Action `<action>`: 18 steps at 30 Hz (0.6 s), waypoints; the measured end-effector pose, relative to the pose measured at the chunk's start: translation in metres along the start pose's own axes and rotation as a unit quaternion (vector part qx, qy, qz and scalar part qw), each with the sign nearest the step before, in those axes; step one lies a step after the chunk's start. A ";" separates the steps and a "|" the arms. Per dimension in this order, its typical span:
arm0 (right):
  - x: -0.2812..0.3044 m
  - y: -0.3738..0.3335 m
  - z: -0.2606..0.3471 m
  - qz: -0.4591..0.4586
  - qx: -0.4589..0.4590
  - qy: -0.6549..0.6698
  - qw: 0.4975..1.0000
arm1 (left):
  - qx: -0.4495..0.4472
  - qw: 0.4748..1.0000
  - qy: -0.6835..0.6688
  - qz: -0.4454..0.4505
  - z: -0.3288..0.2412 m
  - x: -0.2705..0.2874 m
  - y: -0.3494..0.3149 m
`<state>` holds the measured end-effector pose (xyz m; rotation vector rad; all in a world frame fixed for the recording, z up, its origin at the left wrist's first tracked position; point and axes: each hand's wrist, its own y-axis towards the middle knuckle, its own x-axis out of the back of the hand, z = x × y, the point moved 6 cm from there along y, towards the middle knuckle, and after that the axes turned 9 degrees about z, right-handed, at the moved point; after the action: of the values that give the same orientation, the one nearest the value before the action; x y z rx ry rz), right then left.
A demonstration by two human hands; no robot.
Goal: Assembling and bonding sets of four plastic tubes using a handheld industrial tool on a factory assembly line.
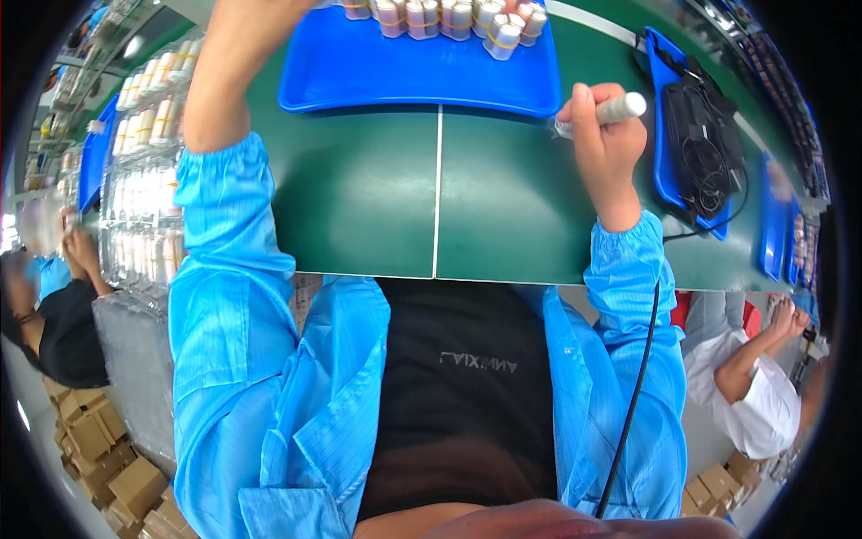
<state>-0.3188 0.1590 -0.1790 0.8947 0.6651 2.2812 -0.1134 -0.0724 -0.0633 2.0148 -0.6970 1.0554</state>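
Plainly, the right hand (612, 139) is closed on a white cylinder (621, 108), held above the bench (359, 198), just beside the near right corner of the blue tray (417, 85). One end of the cylinder points rightward past the fingers; the other end is partly hidden by the hand. The left hand (283, 9) is at the upper edge of view, by the tray's far left side; it is cut off, so I cannot tell whether it grips anything. The two hands are well apart.

In the tray, bundles (422, 20) bound with yellow bands stand in a row toward the far side. To the right, a second tray (663, 171) carries black gear (705, 135), and a cord (639, 377) passes over the right sleeve (620, 278). To the left are stacked clear packs (144, 180) of similar cylinders. Boxes (139, 485) are piled at lower left. A person in white (754, 395) is at far right.
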 end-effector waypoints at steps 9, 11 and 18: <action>0.028 0.002 -0.002 -0.068 -0.086 0.124 0.986 | -0.252 0.924 -0.239 0.161 -0.092 -0.170 -0.073; 0.029 0.001 0.004 -0.066 -0.060 0.163 0.983 | -0.233 0.925 -0.256 0.155 -0.088 -0.182 -0.078; 0.026 -0.009 0.022 -0.039 -0.023 0.107 0.993 | -0.205 0.937 -0.256 0.116 -0.088 -0.181 -0.080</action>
<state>-0.3159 0.1879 -0.1590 0.5975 0.7241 2.3302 -0.1869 0.0670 -0.2125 1.8656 -1.3359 0.4368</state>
